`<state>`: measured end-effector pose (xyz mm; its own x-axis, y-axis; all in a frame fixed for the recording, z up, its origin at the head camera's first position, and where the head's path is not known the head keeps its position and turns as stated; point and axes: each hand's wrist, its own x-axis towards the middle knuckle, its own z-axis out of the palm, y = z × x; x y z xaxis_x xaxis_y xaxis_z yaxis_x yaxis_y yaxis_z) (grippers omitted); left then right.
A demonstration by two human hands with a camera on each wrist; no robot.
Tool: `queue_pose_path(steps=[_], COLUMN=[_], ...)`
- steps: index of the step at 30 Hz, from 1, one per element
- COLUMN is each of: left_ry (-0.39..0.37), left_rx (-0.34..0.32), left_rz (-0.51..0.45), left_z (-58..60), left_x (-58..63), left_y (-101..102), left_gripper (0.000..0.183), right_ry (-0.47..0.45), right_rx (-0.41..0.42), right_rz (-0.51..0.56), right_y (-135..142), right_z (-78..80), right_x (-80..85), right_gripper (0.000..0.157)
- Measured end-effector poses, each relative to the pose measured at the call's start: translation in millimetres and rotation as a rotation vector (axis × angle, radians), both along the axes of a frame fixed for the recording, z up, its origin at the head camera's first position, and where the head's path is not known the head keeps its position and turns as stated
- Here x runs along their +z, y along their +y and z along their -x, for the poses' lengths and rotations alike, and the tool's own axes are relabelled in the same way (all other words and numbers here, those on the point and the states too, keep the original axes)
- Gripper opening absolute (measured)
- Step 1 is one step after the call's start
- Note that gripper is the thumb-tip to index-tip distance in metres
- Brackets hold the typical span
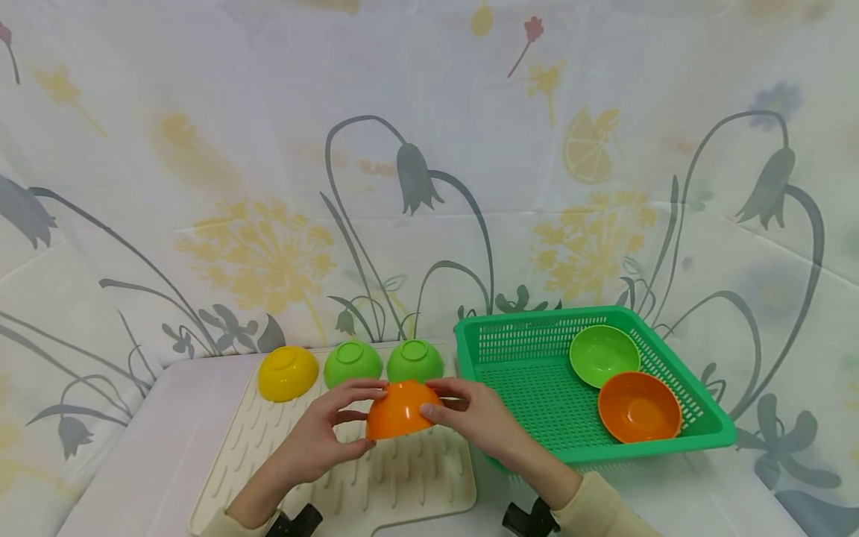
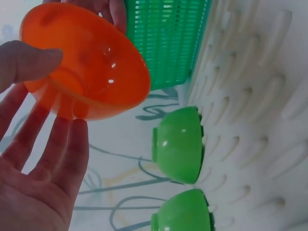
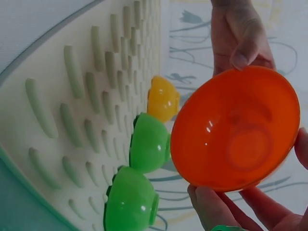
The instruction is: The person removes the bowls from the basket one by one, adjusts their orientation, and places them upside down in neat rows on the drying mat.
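Observation:
Both hands hold one orange bowl [image 1: 401, 412] above a cream drying mat [image 1: 376, 492], its opening facing down and toward me in the head view. My left hand [image 1: 321, 436] grips the bowl's left side; in the left wrist view its thumb lies over the rim and the fingers spread along the outer wall. On the other side my right hand [image 1: 485, 419] holds the wall, thumb on the near face and fingers behind. Behind the held bowl, two green bowls [image 1: 353, 362] and a yellow bowl [image 1: 288, 374] stand upside down in a row along the mat's far edge.
To the right sits a green plastic basket [image 1: 523, 447] with perforated walls. Inside it, a green bowl [image 1: 605, 356] and another orange bowl [image 1: 640, 408] lean at its right end. A flower-print cloth [image 1: 429, 246] hangs behind everything. Raised ridges cover the mat.

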<state>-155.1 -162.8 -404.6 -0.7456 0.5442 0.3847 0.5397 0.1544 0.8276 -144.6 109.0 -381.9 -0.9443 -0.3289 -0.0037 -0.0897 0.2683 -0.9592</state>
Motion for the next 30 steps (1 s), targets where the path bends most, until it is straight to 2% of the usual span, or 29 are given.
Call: queue_pose_path(steps=[10, 17, 21, 25, 30], left_ry=[-0.043, -0.165, -0.210, -0.208, -0.159], left_rx=[-0.011, 0.014, 0.026, 0.048, 0.077], left_rz=[-0.063, -0.065, -0.081, -0.083, -0.038], left_z=[-0.6, -5.0, -6.5, -6.8, -7.0], left_x=[-1.8, 2.5, 2.6, 1.3, -1.8], left_y=[3, 9, 12, 15, 17], left_gripper=[0.055, 0.058, 0.064, 0.068, 0.072], right_ry=[-0.015, 0.015, 0.043, 0.060, 0.107], right_rx=[-0.018, -0.045, -0.064, -0.080, -0.088], right_rz=[0.053, 0.089, 0.097, 0.097, 0.100], right_y=[0, -2, -4, -6, -9], right_z=[1.3, 0.6, -0.6, -2.4, -5.9], right_x=[-2.8, -4.7, -5.1, -6.7, -9.6], right_gripper=[0.055, 0.055, 0.056, 0.057, 0.059])
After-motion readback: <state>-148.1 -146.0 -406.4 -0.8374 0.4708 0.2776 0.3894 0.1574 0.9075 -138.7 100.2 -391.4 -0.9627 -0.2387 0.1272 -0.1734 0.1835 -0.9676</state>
